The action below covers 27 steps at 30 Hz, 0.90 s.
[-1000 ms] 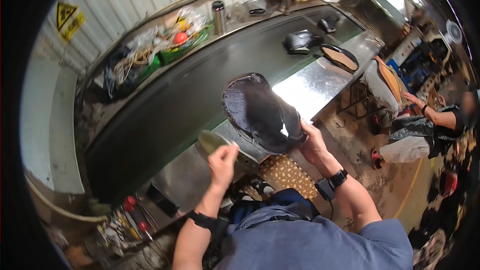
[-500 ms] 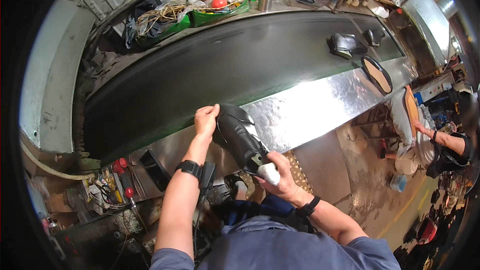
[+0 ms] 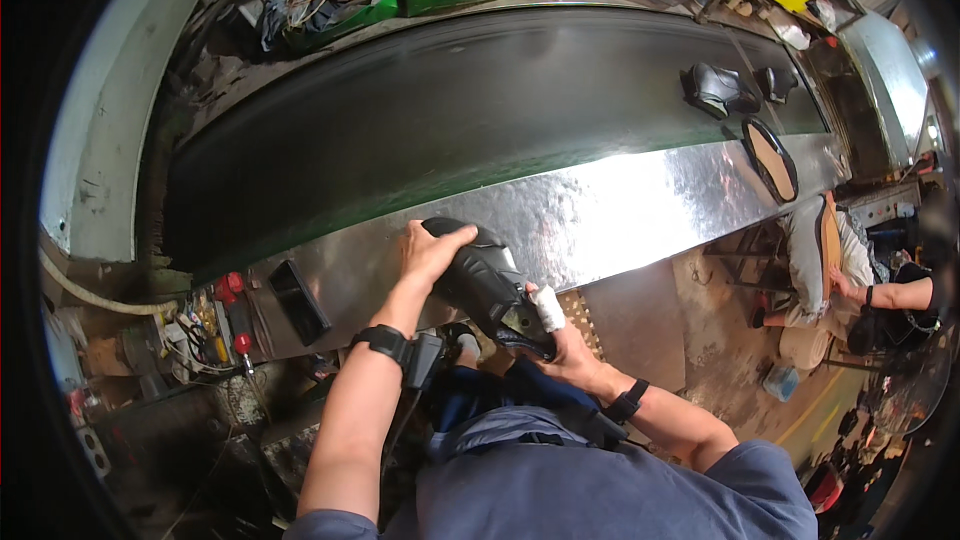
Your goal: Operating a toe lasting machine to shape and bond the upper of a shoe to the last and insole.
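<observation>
A black leather shoe [image 3: 480, 285] is held between my two hands, tilted above the near edge of the metal bench. My left hand [image 3: 428, 252] is closed over its far end, thumb across the top. At the near end, around the shoe opening, my right hand [image 3: 572, 352] grips it. A white wad or wrapping [image 3: 548, 310] shows at the right hand's fingers; I cannot tell whether it is worn or held. The fingers beneath the shoe are hidden.
Behind the shiny metal ledge [image 3: 590, 210] runs a dark conveyor belt [image 3: 420, 110]. Black shoes [image 3: 722, 90] and a sole-up shoe [image 3: 770, 160] lie at the right. A black tray [image 3: 298, 302] is at left. Another person's hand [image 3: 848, 290] holds a tan sole-shaped piece.
My right hand has shifted its hold at the shoe's near end, the white wad now pointing up. My left hand has moved farther over the shoe's top. The view has shifted slightly.
</observation>
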Motion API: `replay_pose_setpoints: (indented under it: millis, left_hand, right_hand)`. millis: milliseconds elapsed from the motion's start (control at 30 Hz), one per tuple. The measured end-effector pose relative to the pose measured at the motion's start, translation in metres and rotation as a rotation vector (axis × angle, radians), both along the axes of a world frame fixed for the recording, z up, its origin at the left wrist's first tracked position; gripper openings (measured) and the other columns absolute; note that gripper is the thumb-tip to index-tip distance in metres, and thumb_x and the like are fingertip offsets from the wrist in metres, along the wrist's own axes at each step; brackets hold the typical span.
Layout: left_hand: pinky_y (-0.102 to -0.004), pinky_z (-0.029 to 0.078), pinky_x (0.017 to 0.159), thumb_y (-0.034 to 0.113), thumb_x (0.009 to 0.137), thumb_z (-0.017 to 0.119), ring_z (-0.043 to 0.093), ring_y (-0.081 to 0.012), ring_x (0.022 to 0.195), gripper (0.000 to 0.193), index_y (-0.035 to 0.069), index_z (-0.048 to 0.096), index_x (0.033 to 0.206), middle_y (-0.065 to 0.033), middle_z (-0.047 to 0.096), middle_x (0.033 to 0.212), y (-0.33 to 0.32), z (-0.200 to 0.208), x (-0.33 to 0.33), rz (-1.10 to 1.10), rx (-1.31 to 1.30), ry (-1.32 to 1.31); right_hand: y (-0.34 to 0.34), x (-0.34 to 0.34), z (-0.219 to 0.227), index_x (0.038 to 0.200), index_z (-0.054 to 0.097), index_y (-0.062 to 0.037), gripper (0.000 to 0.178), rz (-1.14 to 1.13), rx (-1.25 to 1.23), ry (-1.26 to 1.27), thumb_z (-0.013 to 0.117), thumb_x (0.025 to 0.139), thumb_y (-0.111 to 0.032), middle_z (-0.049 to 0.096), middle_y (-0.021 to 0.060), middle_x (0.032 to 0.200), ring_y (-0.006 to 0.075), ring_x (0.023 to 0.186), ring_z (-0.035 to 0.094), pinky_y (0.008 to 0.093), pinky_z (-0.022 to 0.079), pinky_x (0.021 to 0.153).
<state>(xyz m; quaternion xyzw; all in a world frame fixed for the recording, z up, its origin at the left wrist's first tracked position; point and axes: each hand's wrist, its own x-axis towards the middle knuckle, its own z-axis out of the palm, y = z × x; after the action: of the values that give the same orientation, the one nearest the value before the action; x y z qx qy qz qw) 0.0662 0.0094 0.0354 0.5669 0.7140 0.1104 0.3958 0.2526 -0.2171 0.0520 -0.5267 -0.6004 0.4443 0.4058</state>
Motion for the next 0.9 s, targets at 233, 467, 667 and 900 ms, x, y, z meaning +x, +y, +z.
replay_pose_setpoints:
  millis: [233,467,667,900]
  left_hand:
    - [-0.0498,0.052,0.096,0.041,0.070,0.076,0.066,-0.0444,0.108,0.062,-0.004,0.066,0.111,-0.0281,0.070,0.110,0.006,-0.002,0.005,0.068,0.119,0.067]
    - [-0.0411,0.055,0.079,0.033,0.072,0.075,0.070,-0.0296,0.082,0.041,-0.002,0.072,0.092,-0.0165,0.074,0.086,-0.018,0.013,-0.044,0.373,0.205,-0.183]
    - [-0.0326,0.053,0.074,0.021,0.081,0.078,0.066,-0.0149,0.078,0.029,-0.002,0.072,0.097,-0.0069,0.074,0.086,-0.087,0.089,-0.117,0.596,0.433,-0.409]
    - [-0.0351,0.051,0.068,0.032,0.078,0.078,0.063,-0.0163,0.070,0.040,0.001,0.067,0.101,-0.0083,0.069,0.076,-0.235,0.166,-0.250,0.913,0.578,-0.207]
  right_hand:
    - [0.005,0.013,-0.040,0.160,0.020,0.0001,0.098,0.141,-0.013,-0.017,0.076,0.080,-0.007,0.028,0.0216,0.164,0.0343,0.156,0.019,0.0467,0.008,0.128]
    - [0.019,0.002,0.002,0.159,0.027,0.0000,0.097,0.133,-0.094,0.234,0.082,0.080,-0.012,0.031,0.0184,0.164,0.0284,0.154,0.027,0.0417,0.015,0.126]
    - [0.102,-0.039,0.084,0.163,-0.003,-0.0034,0.115,0.236,-0.718,0.422,0.074,0.091,-0.049,0.024,0.0232,0.165,0.0335,0.151,0.029,0.0428,0.027,0.121]
    - [0.058,-0.201,0.163,0.146,0.050,0.0018,0.054,0.524,-0.782,0.229,0.061,0.104,-0.032,0.063,0.0112,0.128,0.0157,0.114,0.060,0.0278,0.047,0.098]
